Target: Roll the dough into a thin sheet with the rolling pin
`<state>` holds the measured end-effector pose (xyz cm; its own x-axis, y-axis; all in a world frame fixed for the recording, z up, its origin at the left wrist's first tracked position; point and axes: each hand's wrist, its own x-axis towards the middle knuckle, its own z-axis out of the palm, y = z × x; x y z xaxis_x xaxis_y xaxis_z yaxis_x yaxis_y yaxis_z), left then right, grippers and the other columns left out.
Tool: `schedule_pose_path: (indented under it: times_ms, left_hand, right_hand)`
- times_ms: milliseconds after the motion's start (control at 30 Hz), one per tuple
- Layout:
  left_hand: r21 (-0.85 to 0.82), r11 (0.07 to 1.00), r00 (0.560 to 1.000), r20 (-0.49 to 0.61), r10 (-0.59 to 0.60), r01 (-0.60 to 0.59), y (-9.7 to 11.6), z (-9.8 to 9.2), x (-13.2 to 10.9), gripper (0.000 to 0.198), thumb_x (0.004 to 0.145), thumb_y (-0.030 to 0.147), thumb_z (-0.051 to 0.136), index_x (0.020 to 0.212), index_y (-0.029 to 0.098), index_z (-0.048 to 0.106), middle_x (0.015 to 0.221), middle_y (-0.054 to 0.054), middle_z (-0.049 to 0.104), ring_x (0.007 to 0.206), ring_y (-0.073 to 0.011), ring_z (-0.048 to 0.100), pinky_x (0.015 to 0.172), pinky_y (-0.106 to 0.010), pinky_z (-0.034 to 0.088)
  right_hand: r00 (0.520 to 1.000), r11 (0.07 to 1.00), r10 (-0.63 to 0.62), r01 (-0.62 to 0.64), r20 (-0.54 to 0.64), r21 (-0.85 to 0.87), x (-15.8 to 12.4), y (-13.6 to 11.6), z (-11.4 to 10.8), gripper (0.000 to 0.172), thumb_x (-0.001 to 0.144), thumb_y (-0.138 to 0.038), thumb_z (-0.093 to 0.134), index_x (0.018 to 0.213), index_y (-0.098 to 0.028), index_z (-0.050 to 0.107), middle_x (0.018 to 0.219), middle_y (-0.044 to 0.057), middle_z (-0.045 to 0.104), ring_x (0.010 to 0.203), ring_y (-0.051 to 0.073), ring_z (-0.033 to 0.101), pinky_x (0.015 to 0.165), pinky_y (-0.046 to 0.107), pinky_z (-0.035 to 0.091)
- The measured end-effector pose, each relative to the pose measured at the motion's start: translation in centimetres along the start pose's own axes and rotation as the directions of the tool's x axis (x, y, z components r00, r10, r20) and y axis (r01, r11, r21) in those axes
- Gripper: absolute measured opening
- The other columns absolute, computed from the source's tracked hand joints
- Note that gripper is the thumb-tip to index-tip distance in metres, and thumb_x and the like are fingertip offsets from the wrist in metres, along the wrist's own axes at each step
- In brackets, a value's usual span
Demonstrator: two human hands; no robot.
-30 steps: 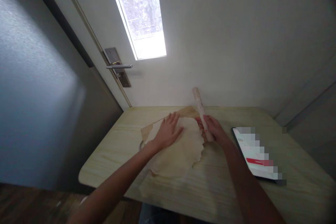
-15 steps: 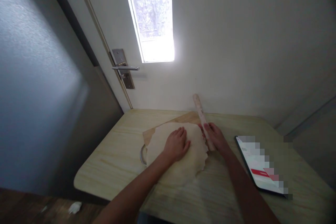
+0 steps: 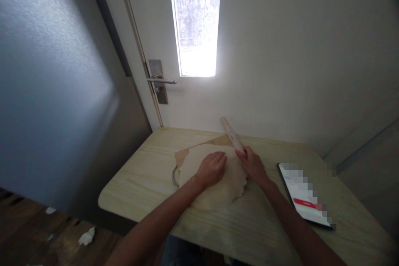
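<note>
A wide, thin sheet of dough (image 3: 232, 183) with a ragged right edge lies over a wooden board (image 3: 183, 155). My left hand (image 3: 213, 169) rests on the middle of the sheet, its fingers curled together. Whatever may be inside those fingers is hidden. At the right edge of the dough, my right hand (image 3: 253, 164) grips the near end of a wooden rolling pin (image 3: 230, 132). The pin slants up and to the left, its far end raised toward the door. A metal ring handle (image 3: 176, 176) shows at the board's left side.
The board lies on a light wood-grain table (image 3: 140, 174). A tablet (image 3: 301, 199), partly pixelated, lies at the right. Behind the table stands a white door (image 3: 274, 70) with a lever handle (image 3: 162, 81). White scraps (image 3: 87, 236) lie on the floor at lower left.
My left hand's fingers have gone from lying flat to curled on the dough. The rolling pin now leans more to the left in my right hand. The whole view has shifted slightly.
</note>
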<state>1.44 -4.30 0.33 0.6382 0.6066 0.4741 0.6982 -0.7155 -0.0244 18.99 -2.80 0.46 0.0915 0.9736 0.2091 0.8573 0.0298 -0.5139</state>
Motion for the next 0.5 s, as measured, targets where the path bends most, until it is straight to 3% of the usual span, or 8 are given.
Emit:
schedule_pose_path:
  times_ms: [100, 200, 267, 333, 500]
  left_hand:
    - [0.062, 0.994, 0.996, -0.012, 0.093, -0.092, -0.6, -1.7, 0.4, 0.028, 0.077, 0.016, 0.04, 0.102, 0.009, 0.05, 0.115, -0.013, 0.05, 0.107, -0.0225, 0.044, 0.087, -0.034, 0.038]
    - [0.09, 0.992, 0.996, -0.024, -0.084, 0.086, -1.6, -3.1, 0.7, 0.029, 0.079, 0.02, 0.04, 0.105, 0.01, 0.048, 0.116, -0.013, 0.049, 0.109, -0.0228, 0.042, 0.091, -0.036, 0.035]
    - [0.083, 0.969, 0.972, -0.003, -0.234, 0.234, -2.3, -3.4, 0.4, 0.028, 0.08, 0.022, 0.039, 0.104, 0.012, 0.049, 0.114, -0.011, 0.051, 0.106, -0.0215, 0.044, 0.09, -0.035, 0.035]
    - [0.068, 0.943, 0.943, 0.056, -0.328, 0.324, -2.7, -3.3, -0.6, 0.027, 0.082, 0.023, 0.037, 0.103, 0.012, 0.05, 0.111, -0.01, 0.053, 0.104, -0.02, 0.047, 0.089, -0.034, 0.036]
    - [0.043, 0.928, 0.902, 0.22, -0.371, 0.371, -1.7, -2.7, -3.5, 0.033, 0.086, 0.024, 0.028, 0.108, 0.013, 0.049, 0.116, -0.01, 0.052, 0.106, -0.0186, 0.047, 0.088, -0.032, 0.038]
  right_hand:
    - [0.977, 0.967, -0.212, 0.211, 0.002, -0.143, -1.0, -0.8, -0.1, 0.031, 0.083, -0.04, 0.035, 0.093, -0.017, 0.052, 0.089, 0.009, 0.062, 0.078, 0.018, 0.058, 0.065, 0.028, 0.041]
    - [0.891, 0.855, -0.453, 0.444, 0.033, -0.268, -2.3, -1.1, 0.2, 0.026, 0.082, -0.03, 0.042, 0.099, -0.015, 0.054, 0.105, 0.011, 0.059, 0.101, 0.021, 0.052, 0.085, 0.033, 0.037]
    - [0.832, 0.78, -0.551, 0.543, 0.071, -0.311, -3.3, -1.2, 0.4, 0.025, 0.082, -0.023, 0.043, 0.102, -0.015, 0.054, 0.11, 0.01, 0.057, 0.109, 0.021, 0.046, 0.093, 0.038, 0.031]
    - [0.809, 0.748, -0.581, 0.576, 0.094, -0.331, -4.1, -1.2, 0.4, 0.026, 0.082, -0.02, 0.041, 0.105, -0.014, 0.053, 0.112, 0.011, 0.056, 0.109, 0.02, 0.046, 0.093, 0.04, 0.032]
    - [0.835, 0.785, -0.538, 0.545, 0.111, -0.296, -5.8, -1.1, -0.1, 0.033, 0.081, -0.029, 0.043, 0.109, -0.013, 0.05, 0.111, 0.013, 0.056, 0.101, 0.02, 0.052, 0.081, 0.036, 0.043]
